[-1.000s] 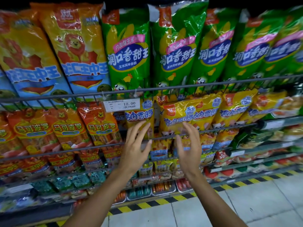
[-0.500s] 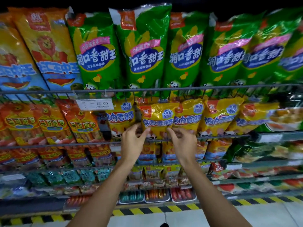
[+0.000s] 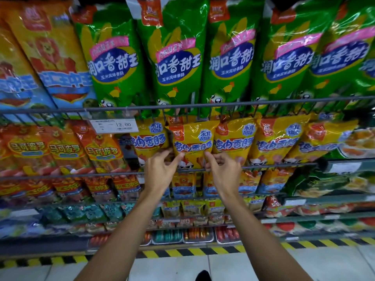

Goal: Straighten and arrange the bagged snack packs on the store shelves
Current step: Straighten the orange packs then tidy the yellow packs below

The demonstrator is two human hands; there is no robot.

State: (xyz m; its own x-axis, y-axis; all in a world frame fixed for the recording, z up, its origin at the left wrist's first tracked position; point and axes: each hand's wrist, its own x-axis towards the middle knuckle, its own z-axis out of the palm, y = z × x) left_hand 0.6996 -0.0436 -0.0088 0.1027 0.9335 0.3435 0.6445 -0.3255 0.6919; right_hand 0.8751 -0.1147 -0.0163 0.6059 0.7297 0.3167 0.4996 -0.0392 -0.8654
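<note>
Head view: both hands' grip on yellow snack pack [image 3: 192, 145] side edges.

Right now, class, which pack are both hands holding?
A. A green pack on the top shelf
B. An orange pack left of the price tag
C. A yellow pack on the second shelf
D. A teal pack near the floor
C: the left hand and the right hand each pinch a lower side edge of the yellow pack, which sits behind the wire rail of the second shelf, below the green packs.
</note>
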